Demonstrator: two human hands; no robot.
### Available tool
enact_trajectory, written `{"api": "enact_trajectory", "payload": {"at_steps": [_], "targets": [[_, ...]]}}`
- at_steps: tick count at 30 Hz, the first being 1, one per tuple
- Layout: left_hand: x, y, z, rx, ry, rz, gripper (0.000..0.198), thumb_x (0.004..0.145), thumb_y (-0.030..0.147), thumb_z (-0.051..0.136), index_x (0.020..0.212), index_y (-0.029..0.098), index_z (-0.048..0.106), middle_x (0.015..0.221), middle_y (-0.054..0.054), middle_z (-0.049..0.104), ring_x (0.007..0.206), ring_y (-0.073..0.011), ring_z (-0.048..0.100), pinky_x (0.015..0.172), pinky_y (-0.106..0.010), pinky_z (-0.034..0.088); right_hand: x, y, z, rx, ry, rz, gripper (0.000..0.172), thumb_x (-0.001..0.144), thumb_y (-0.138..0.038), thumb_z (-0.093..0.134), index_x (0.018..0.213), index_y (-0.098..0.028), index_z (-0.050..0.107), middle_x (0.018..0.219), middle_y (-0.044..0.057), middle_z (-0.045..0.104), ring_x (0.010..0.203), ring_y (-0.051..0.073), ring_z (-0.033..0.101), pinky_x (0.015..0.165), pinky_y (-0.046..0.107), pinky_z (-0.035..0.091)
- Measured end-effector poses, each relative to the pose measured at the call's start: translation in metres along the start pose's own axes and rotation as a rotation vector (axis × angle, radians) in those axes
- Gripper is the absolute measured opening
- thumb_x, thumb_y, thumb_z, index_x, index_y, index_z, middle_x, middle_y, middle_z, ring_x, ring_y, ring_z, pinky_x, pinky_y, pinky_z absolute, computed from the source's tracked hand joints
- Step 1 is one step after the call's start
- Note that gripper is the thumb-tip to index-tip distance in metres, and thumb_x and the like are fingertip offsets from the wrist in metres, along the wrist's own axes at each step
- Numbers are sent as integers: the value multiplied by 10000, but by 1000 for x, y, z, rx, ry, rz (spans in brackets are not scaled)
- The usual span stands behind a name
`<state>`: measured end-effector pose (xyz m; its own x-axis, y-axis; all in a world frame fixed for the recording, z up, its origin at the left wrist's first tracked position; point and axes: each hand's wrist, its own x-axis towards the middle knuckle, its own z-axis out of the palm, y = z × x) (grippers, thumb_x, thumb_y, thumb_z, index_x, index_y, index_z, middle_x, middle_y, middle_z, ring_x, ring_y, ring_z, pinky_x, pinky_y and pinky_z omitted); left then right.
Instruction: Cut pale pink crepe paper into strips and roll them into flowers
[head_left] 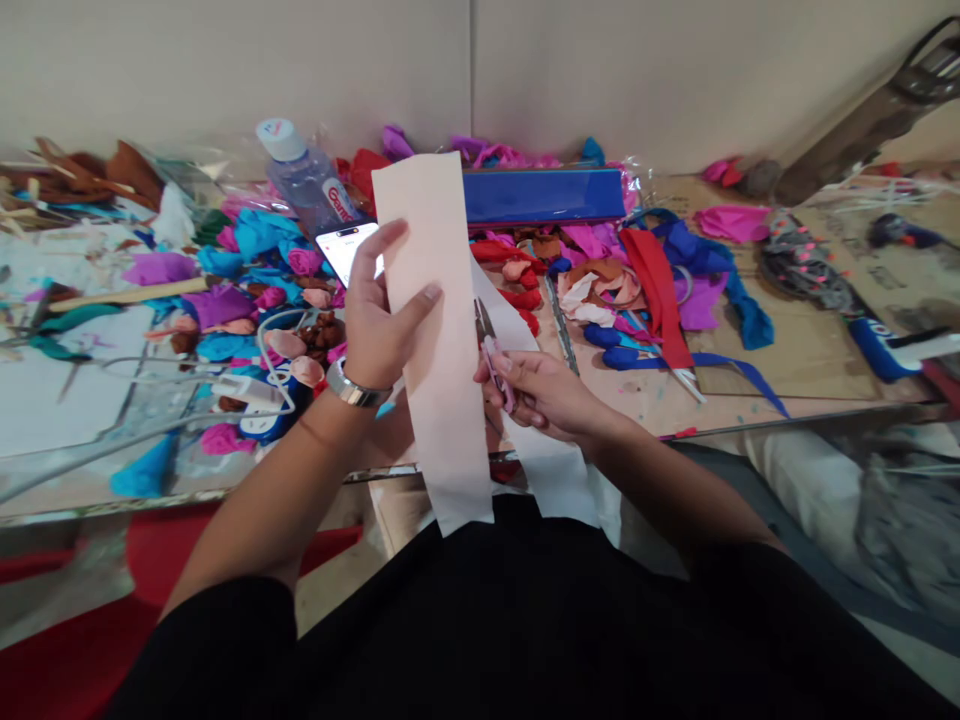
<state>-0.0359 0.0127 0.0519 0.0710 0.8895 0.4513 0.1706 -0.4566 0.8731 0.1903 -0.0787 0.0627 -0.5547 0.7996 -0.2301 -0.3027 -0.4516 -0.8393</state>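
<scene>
My left hand (379,320) grips a long pale sheet of paper (446,400), thumb on its near face and fingers at its left edge. The sheet hangs upright over the table's front edge. Along its right side, a cut runs between it and a second pale strip (544,460), which slants down to the right. In my right hand (536,385) is a pair of scissors (496,370) with pink handles; the blades point up beside the cut edge. Whether the two pieces still join near the top is hidden behind the sheet.
A lit phone (345,245) leans by a clear bottle (304,180) behind my left hand. A blue box (544,195) lies at the back. Crumpled coloured paper pieces (262,235), red strips (656,290) and a white cable (274,365) crowd the table. Cardboard (795,350) lies at right.
</scene>
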Motion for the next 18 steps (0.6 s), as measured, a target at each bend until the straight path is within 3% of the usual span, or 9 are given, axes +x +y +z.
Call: {"api": "enact_trajectory", "payload": {"at_steps": [2,4,6,9,12,18], "targets": [[0,-3,-1,-54,-10,-41,984,797,741,781,1578,389,297,1460,-63,644,1363,-341,634,1060,-502,605,-7,3,0,-14,5,4,355,972,-487,687,991,-132,671,725,-34,647,358,-8,339,351,158,165],[0,-4,0,-116,-21,-72,995,788,706,803,1585,409,286,1422,-64,670,1313,-339,673,1023,-498,629,-11,6,0,-25,-6,7,365,974,-497,685,1003,-134,671,732,-32,646,367,-5,355,351,155,180],[-1,-1,1,-195,-20,-120,879,776,634,832,1511,371,427,1371,-70,698,1241,-329,715,979,-469,655,-12,6,0,-37,-25,0,364,977,-498,684,1018,-137,672,743,-31,648,374,-4,371,351,153,198],[-5,7,5,-335,1,-262,556,749,500,861,1200,238,668,1150,-90,770,1081,-324,771,854,-428,687,-9,3,-1,-80,-51,-36,347,986,-486,678,1028,-141,678,754,-33,648,389,-2,401,357,149,233],[-8,15,8,-407,32,-362,416,710,437,874,1008,192,716,966,-85,777,940,-312,788,748,-418,696,-5,-2,-1,-113,-77,-56,335,1000,-479,661,1035,-147,683,757,-30,658,404,2,413,366,146,257],[-7,16,9,-350,112,-384,395,704,398,874,1004,188,725,1003,-80,784,873,-276,786,739,-409,697,4,-10,-4,-139,-65,-87,331,989,-485,672,1029,-157,688,748,-38,655,399,5,412,356,151,256]]}}
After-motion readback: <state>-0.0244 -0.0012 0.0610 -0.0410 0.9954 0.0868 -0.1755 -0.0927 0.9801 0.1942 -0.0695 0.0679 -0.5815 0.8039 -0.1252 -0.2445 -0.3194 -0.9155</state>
